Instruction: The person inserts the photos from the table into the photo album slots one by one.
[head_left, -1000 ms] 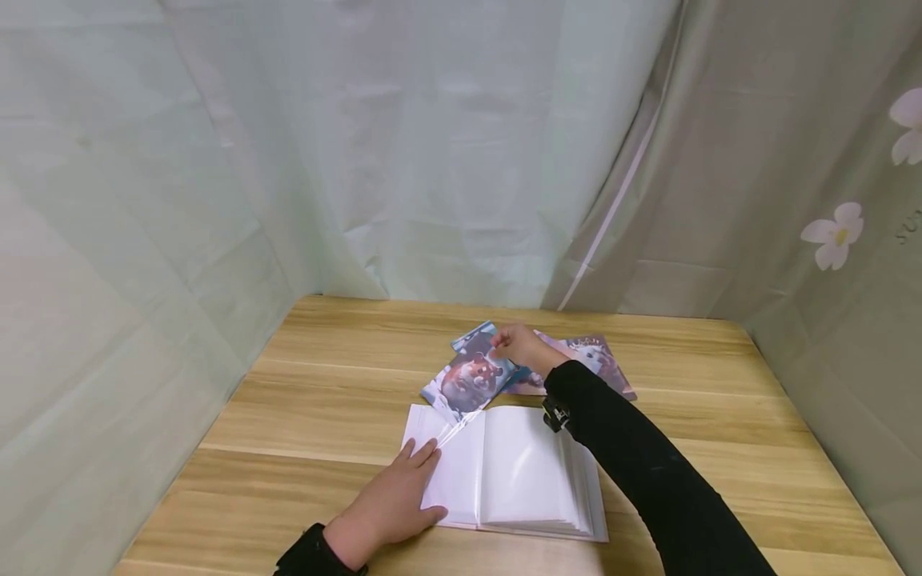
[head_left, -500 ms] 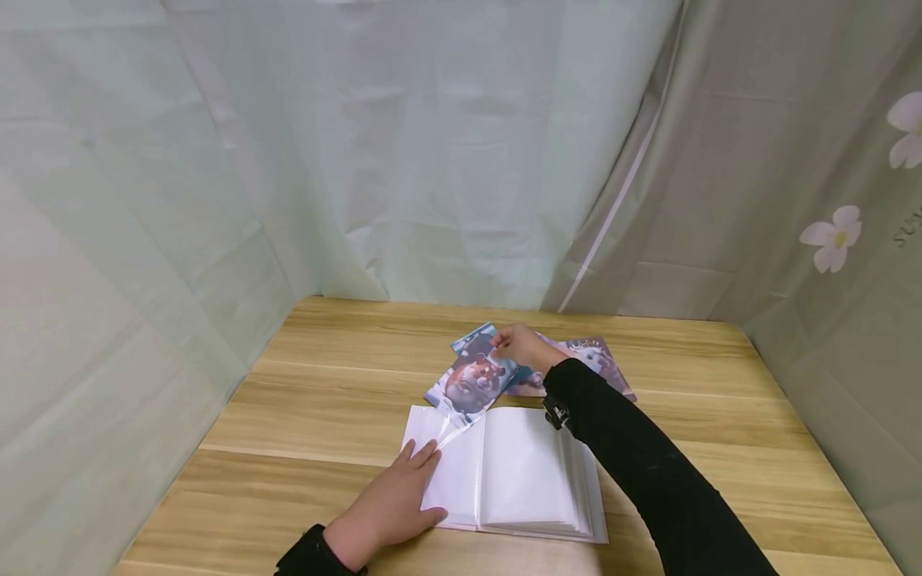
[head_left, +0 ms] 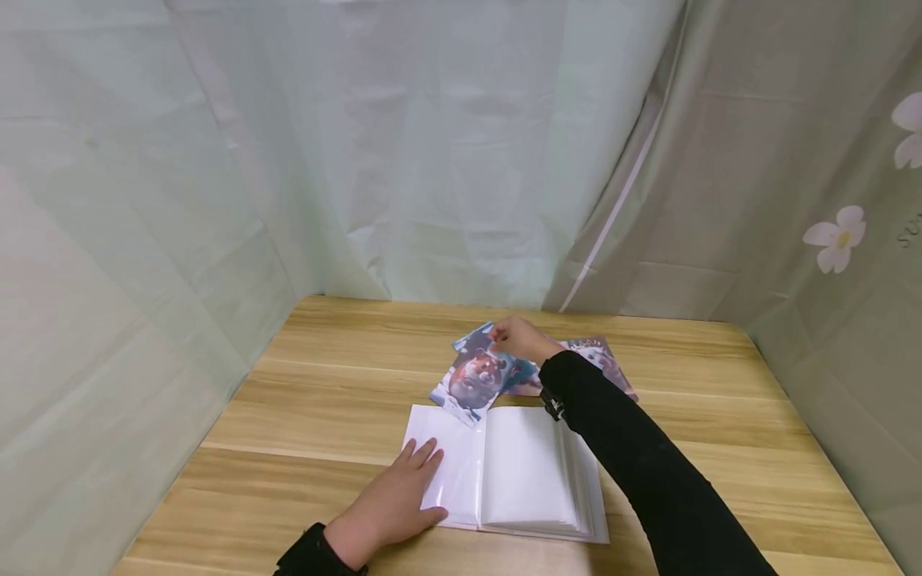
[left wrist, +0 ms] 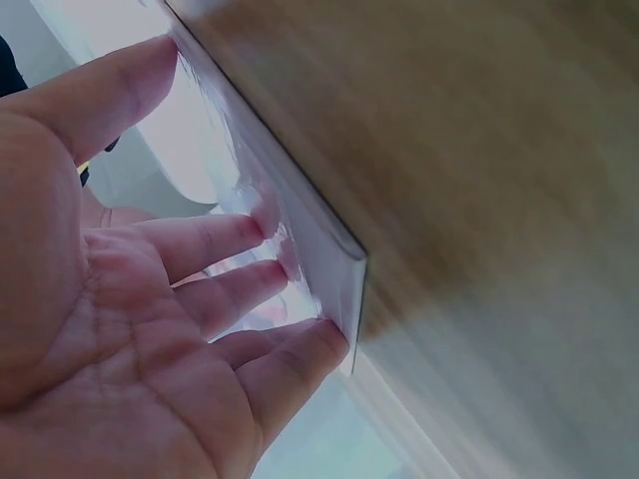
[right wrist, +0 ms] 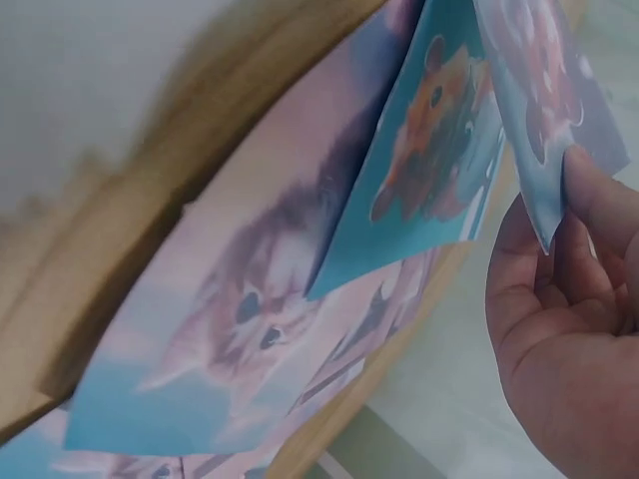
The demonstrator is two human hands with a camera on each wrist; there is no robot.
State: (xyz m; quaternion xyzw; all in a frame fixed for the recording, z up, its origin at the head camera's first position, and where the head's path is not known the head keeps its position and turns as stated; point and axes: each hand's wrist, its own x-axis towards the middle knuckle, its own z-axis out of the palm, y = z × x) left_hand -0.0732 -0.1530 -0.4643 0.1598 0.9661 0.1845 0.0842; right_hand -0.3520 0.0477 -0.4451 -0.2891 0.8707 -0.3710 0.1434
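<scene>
An open photo album (head_left: pixel 529 468) with white pages lies near the front of the table. My left hand (head_left: pixel 392 500) rests on its left page with fingers spread; in the left wrist view, the fingertips (left wrist: pixel 324 339) touch the glossy sleeve by the album's edge (left wrist: pixel 329 239). My right hand (head_left: pixel 524 340) pinches the upper corner of a hamster photo (head_left: pixel 475 382), thumb on one face, as the right wrist view shows. Its lower end overlaps the top of the left page. Beneath and beside it lie a teal hamster photo (right wrist: pixel 439 140) and a kitten photo (right wrist: pixel 250 299).
Another photo, with a pale crowned animal (head_left: pixel 605 364), lies right of the right hand, partly behind the black sleeve (head_left: pixel 634 448). The wooden table (head_left: pixel 288 416) meets hanging curtains (head_left: pixel 446 160) at the back and sides.
The held hamster photo has turned slightly, its lower end shifting a little right over the page top. The glare on the clear sleeve there has gone. The left hand stays in place.
</scene>
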